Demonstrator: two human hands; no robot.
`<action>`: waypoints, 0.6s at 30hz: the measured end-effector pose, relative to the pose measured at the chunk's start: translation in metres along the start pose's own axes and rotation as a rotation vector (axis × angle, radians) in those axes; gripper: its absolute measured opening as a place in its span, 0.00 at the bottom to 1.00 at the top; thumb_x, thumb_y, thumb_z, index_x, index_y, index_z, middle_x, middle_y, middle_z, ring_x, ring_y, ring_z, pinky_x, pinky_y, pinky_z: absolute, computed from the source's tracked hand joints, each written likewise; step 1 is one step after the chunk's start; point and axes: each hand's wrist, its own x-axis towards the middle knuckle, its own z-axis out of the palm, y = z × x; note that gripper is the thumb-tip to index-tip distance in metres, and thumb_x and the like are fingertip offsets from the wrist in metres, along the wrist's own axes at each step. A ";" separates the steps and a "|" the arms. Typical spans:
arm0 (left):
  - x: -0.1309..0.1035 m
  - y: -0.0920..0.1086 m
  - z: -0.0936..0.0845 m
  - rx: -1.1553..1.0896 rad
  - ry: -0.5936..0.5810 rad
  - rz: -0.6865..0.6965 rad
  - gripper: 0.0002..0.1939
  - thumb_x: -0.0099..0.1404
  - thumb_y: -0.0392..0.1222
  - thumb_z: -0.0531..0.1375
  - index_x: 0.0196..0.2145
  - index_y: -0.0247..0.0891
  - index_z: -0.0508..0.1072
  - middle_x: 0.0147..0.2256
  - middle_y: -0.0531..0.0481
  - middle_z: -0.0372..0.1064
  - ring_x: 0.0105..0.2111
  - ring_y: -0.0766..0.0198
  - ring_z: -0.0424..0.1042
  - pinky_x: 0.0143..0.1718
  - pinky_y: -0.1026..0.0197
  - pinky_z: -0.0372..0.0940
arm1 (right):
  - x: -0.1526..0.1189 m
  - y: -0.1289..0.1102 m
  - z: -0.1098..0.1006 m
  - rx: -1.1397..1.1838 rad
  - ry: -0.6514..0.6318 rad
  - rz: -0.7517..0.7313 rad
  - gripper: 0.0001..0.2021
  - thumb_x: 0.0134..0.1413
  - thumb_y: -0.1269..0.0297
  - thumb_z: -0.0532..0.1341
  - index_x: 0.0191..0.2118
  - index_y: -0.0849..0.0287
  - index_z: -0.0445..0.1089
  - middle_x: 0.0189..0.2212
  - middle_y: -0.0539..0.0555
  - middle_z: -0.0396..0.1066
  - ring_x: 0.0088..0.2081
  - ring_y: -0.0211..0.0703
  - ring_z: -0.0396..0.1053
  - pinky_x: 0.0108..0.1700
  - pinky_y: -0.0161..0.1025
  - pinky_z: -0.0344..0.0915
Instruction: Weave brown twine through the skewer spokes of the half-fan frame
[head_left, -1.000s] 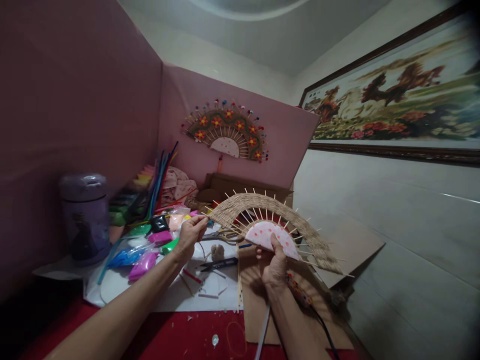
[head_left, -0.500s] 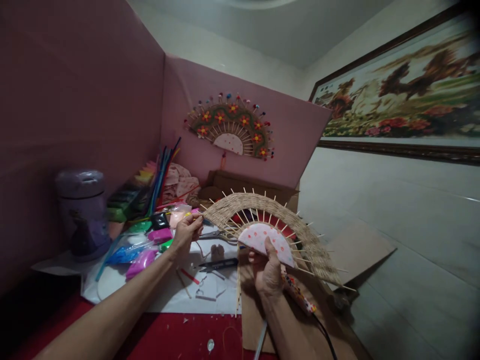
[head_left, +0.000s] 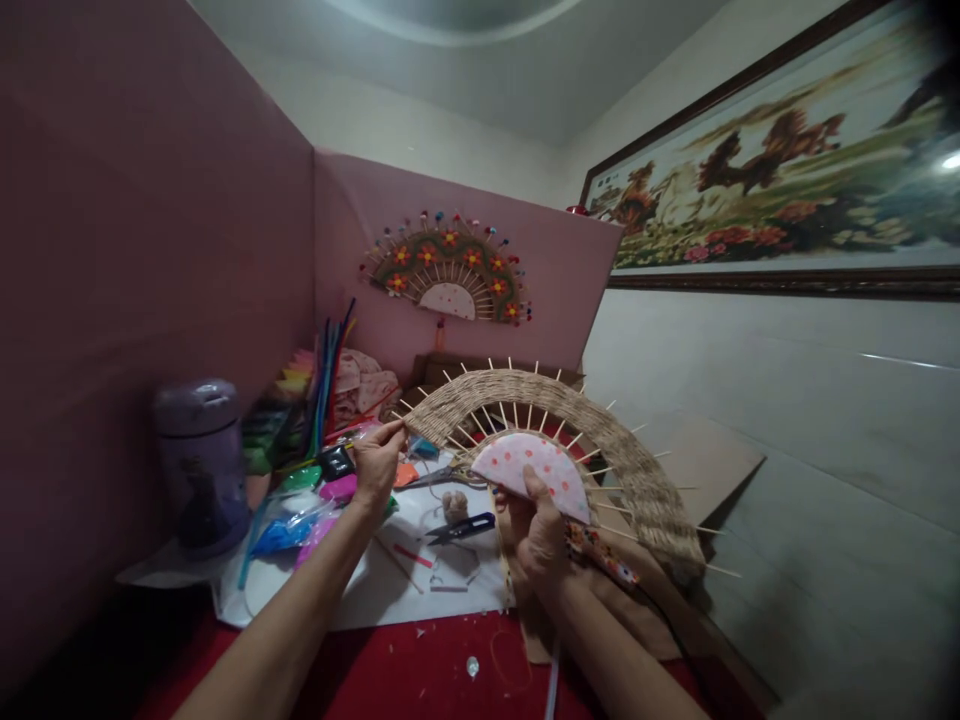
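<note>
A half-round woven fan (head_left: 517,388) with thin sticks poking past its outer edge is held up over the table. At its centre is a white half-circle piece (head_left: 534,468) with orange dots. My right hand (head_left: 541,535) grips that dotted piece, thumb on the front, other fingers mostly hidden behind. My left hand (head_left: 379,462) pinches the fan's left end, where a stick sticks out. Beneath the fan lie thread snips (head_left: 461,528), a small ball of twine (head_left: 454,506) and larger scissors (head_left: 431,478), partly covered by the fan.
Bags of coloured clay (head_left: 281,535) and a purple tumbler (head_left: 201,465) stand left. Pipe cleaners (head_left: 330,370) rise behind. A finished, flowered fan (head_left: 450,262) hangs on the pink board (head_left: 555,270). A patterned tool (head_left: 611,562) with a black cord lies beneath my right hand.
The camera view has turned slightly to the right and tilted up. Both hands keep hold of the fan, which stays in nearly the same pose.
</note>
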 end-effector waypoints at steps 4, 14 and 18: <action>-0.001 0.009 0.002 -0.192 -0.016 -0.157 0.13 0.42 0.39 0.66 0.28 0.32 0.76 0.17 0.54 0.68 0.15 0.72 0.61 0.17 0.68 0.54 | -0.010 0.012 0.008 -0.070 0.007 -0.045 0.07 0.44 0.62 0.64 0.27 0.59 0.67 0.18 0.45 0.67 0.19 0.35 0.65 0.26 0.35 0.66; 0.003 0.009 -0.006 -0.319 -0.098 -0.349 0.08 0.50 0.42 0.57 0.27 0.34 0.71 0.21 0.49 0.71 0.23 0.63 0.71 0.24 0.62 0.66 | -0.022 0.039 0.021 -0.213 0.093 0.014 0.10 0.47 0.57 0.61 0.27 0.59 0.70 0.17 0.49 0.70 0.19 0.38 0.66 0.28 0.37 0.67; 0.004 0.004 -0.008 -0.157 -0.102 -0.271 0.10 0.50 0.44 0.59 0.26 0.33 0.71 0.20 0.49 0.69 0.21 0.62 0.69 0.21 0.62 0.63 | -0.017 0.035 0.028 -0.160 0.143 0.034 0.11 0.45 0.56 0.62 0.29 0.60 0.70 0.19 0.49 0.71 0.20 0.36 0.66 0.25 0.34 0.65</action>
